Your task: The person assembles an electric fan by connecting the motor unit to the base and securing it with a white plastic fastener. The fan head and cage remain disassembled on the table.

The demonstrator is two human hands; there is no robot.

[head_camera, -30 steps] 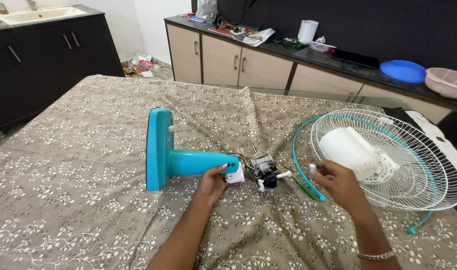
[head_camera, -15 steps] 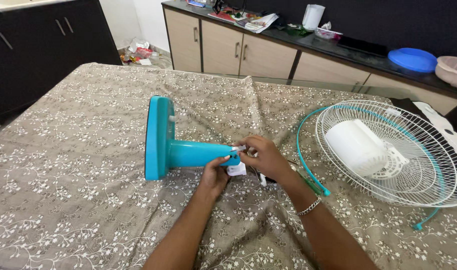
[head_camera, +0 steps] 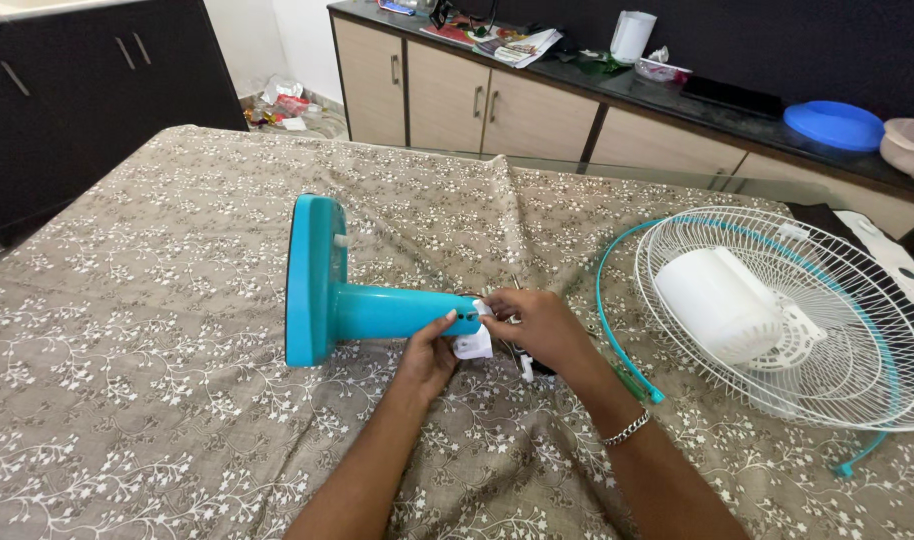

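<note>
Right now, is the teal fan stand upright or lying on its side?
On its side: the teal fan stand lies along the cloth, base plate on edge, with left hand gripping its neck.

Bare forearms, a silver chain bracelet (head_camera: pixel 628 430) on the right wrist.

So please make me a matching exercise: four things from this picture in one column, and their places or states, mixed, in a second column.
Things:
1. teal fan stand
2. white wire guard
3. blue plate
4. left hand

Places or states:
A. on the dark counter
B. lying flat at the table's right side
C. holding the stand's neck from below
D. lying on its side on the flowered cloth

Pairs: 1-D, 2-B, 3-A, 4-C
</note>
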